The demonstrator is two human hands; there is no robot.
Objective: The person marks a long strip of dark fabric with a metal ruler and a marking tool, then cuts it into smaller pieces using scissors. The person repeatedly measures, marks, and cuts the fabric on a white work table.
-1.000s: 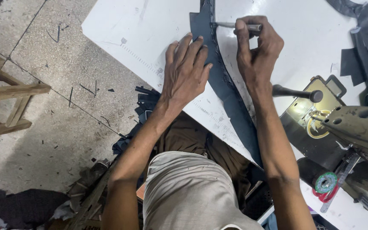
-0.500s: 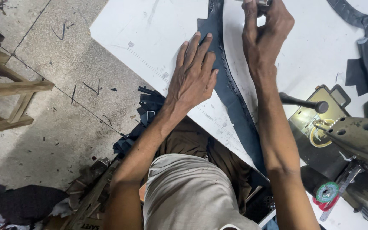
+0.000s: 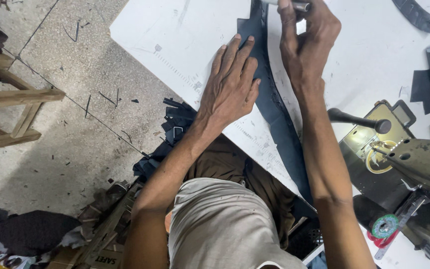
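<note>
Pressing dark strip (image 3: 274,107) w/ flat open left hand (image 3: 232,82); right hand (image 3: 307,42) grips metal tool (image 3: 299,5).

I see a long, narrow strip of dark blue-black material (image 3: 274,104) lying flat on the white counter (image 3: 175,45). It runs from the top edge of the view, near the middle, down and to the right until it passes over the counter's near edge. It widens toward its upper part and has an uneven, slightly stitched-looking edge along its right side. My left hand (image 3: 232,82) lies flat on its upper left part, fingers spread. My right hand (image 3: 307,42) holds a slim metal tool (image 3: 299,6) with a grey barrel, lying crosswise at the strip's top end; its tip is hidden.
</note>
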